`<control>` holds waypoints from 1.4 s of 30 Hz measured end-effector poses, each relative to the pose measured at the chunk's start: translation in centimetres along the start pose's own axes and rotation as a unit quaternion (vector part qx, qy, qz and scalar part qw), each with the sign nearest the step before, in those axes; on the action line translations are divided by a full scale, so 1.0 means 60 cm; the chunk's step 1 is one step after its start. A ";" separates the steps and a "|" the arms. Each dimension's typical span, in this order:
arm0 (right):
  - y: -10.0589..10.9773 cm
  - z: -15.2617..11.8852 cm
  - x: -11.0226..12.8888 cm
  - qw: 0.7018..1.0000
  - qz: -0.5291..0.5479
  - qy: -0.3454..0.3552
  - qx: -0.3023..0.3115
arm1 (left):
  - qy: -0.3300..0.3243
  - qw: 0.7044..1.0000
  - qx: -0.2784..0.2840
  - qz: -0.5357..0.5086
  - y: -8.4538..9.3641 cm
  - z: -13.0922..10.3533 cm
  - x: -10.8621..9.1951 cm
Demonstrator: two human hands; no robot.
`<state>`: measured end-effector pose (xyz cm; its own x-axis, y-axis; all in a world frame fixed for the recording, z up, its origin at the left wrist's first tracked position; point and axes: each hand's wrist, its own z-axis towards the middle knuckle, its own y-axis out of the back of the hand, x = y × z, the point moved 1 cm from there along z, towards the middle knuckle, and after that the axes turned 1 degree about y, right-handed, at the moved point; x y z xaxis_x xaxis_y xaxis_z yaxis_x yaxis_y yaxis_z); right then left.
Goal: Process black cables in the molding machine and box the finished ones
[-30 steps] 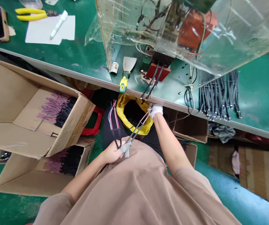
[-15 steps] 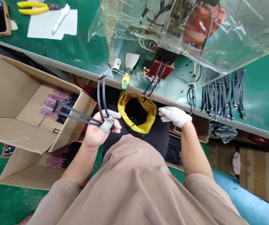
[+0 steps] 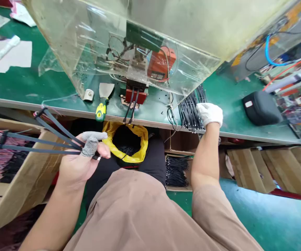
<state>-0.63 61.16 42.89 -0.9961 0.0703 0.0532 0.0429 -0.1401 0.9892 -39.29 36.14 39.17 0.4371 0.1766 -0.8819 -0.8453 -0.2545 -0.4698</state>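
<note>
Several dark grey cable strips (image 3: 43, 143) are gripped in my left hand (image 3: 83, 153), which wears grey finger covers; their far ends carry black connectors and thin wires. My white-gloved right hand (image 3: 210, 113) is at the right side of a row of black cables (image 3: 190, 111) on the green bench; its fingertips touch or cover some of them, and whether they grip one is hidden. Two black cables (image 3: 131, 106) stick out of a red block (image 3: 140, 96) under the clear plastic cover (image 3: 93, 48).
A scraper (image 3: 101, 111) lies near the bench edge (image 3: 155, 124). Below is a yellow-lined bin (image 3: 141, 151). Cardboard boxes of wires (image 3: 32, 170) stand at left, and a box of black cables (image 3: 176, 171) under the bench. A black case (image 3: 261, 108) sits at right.
The view has turned right. My right hand has moved from beside the yellow-lined bin up to the cable row on the bench. My left hand still holds the grey strips.
</note>
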 end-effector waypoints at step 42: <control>0.066 -0.219 0.205 0.557 0.803 0.089 0.194 | 0.091 0.993 0.036 0.070 -0.042 0.000 -0.021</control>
<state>-13.75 48.52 45.67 0.3594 0.0590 0.9313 0.8680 0.3453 -0.3569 -37.72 36.53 41.49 0.3563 -0.0312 -0.9338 -0.9186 -0.1948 -0.3440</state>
